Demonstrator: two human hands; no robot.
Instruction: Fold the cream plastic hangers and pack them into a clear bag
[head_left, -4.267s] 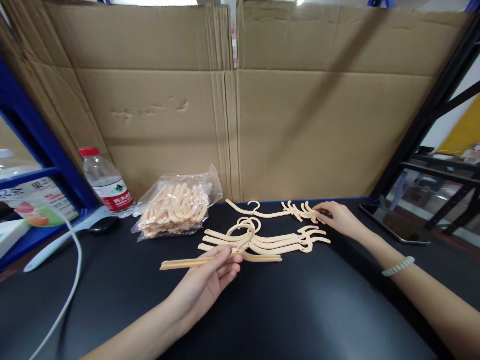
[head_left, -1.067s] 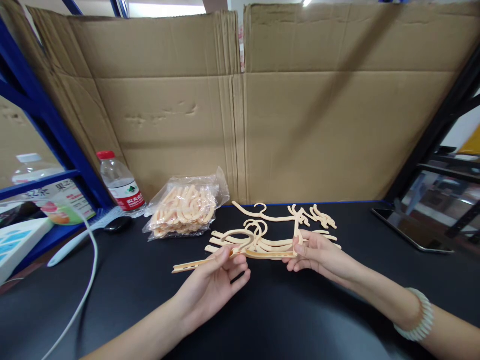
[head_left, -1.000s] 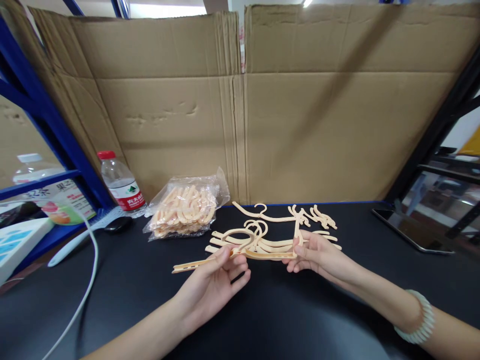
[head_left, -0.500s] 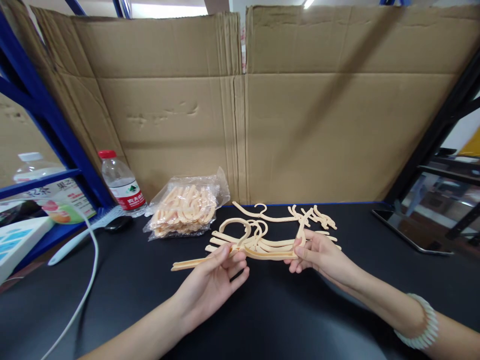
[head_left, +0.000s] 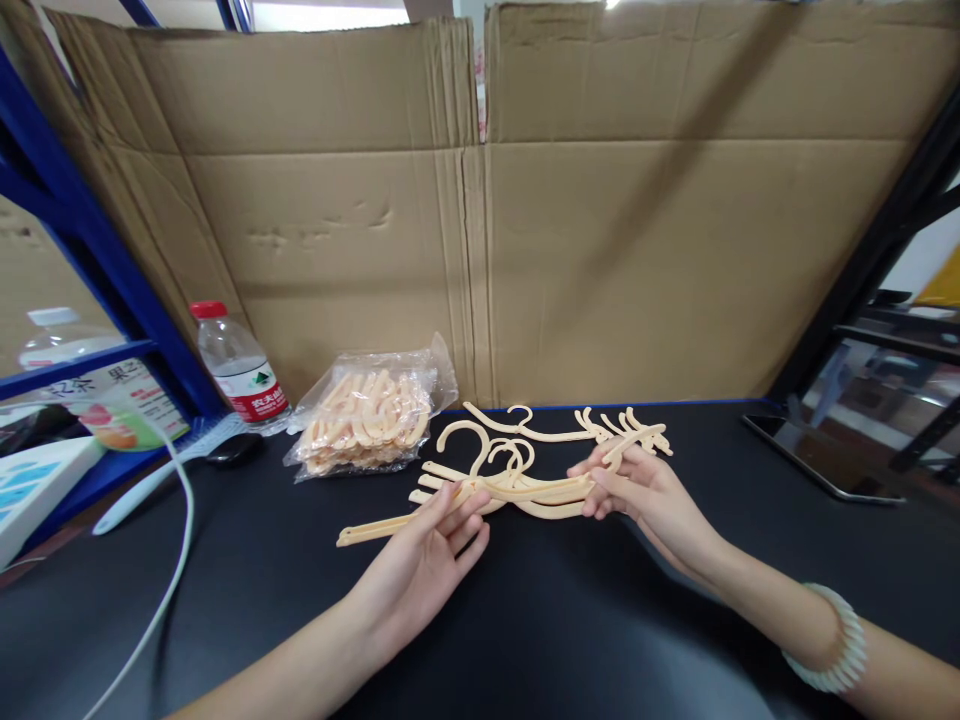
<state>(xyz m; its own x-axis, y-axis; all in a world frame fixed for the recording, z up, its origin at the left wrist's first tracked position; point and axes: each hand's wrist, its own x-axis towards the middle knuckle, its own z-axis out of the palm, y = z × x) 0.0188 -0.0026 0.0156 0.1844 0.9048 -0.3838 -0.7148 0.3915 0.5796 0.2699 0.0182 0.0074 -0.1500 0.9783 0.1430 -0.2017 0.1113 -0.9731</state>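
A beige plastic clothes hanger is held above the table between my two hands, its hook turned up and to the left. My left hand pinches it just below the hook, and one arm sticks out past the fingers to the left. At the other end, my right hand is closed on the hanger's tip and on a slim beige piece that slants up to the right. Whether that piece is joined to the hanger is hidden by the fingers. Behind the hands lie several more beige hangers, partly covered.
A clear plastic bag full of beige parts stands back left, beside a red-capped water bottle. Small beige pieces lie behind my right hand. A dark tablet is at right, a white cable at left. Cardboard walls the back.
The slim piece at my right hand has swung from nearly upright to a low slant toward the right. The hook has turned a little, and the right fingers have shifted their hold.
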